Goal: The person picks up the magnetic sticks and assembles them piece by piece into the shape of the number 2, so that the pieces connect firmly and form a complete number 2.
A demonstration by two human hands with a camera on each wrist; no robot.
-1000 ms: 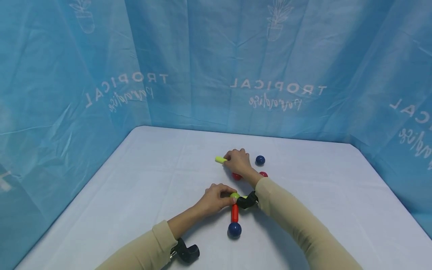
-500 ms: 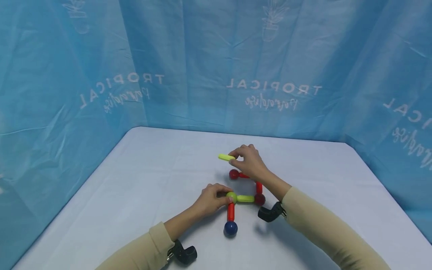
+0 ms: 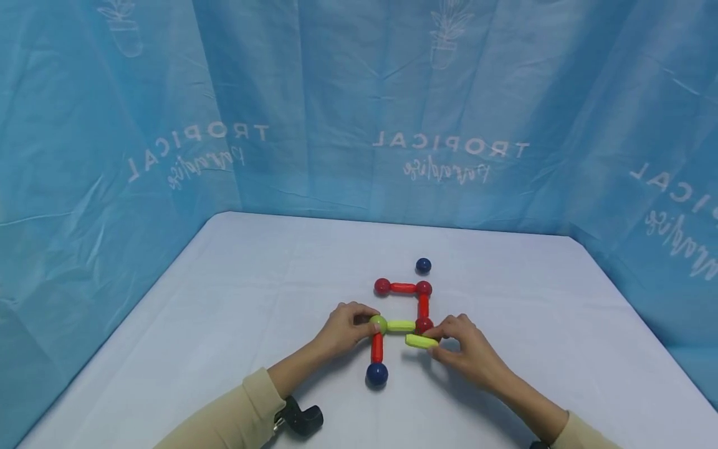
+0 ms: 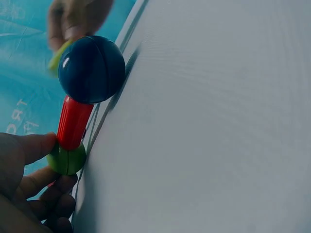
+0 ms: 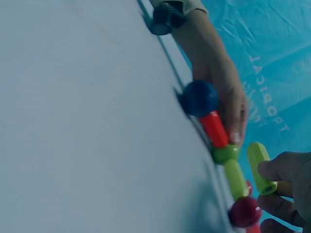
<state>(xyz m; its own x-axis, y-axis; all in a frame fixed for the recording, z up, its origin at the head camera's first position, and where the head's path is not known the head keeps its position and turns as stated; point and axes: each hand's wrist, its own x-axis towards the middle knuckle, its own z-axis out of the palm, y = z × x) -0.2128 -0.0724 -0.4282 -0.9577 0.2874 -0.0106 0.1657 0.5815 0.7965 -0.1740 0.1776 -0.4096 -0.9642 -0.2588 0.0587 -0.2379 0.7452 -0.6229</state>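
Note:
My left hand pinches a lime-green ball between thumb and fingers. From that ball a red rod runs towards me to a dark blue ball. A yellow-green rod links it rightward to a red ball. To the right, my right hand pinches a second yellow-green rod by one end, just in front of that red ball. In the right wrist view this held rod appears apart from the joined pieces.
Beyond, a red rod leads to another red ball, then a red rod and a red ball to the left. A loose dark blue ball lies behind them on the white table. Blue curtains surround the table.
My right hand has carried the yellow-green rod from the far side towards me, to the right front of the joined pieces. My left hand has kept its grip on the green ball.

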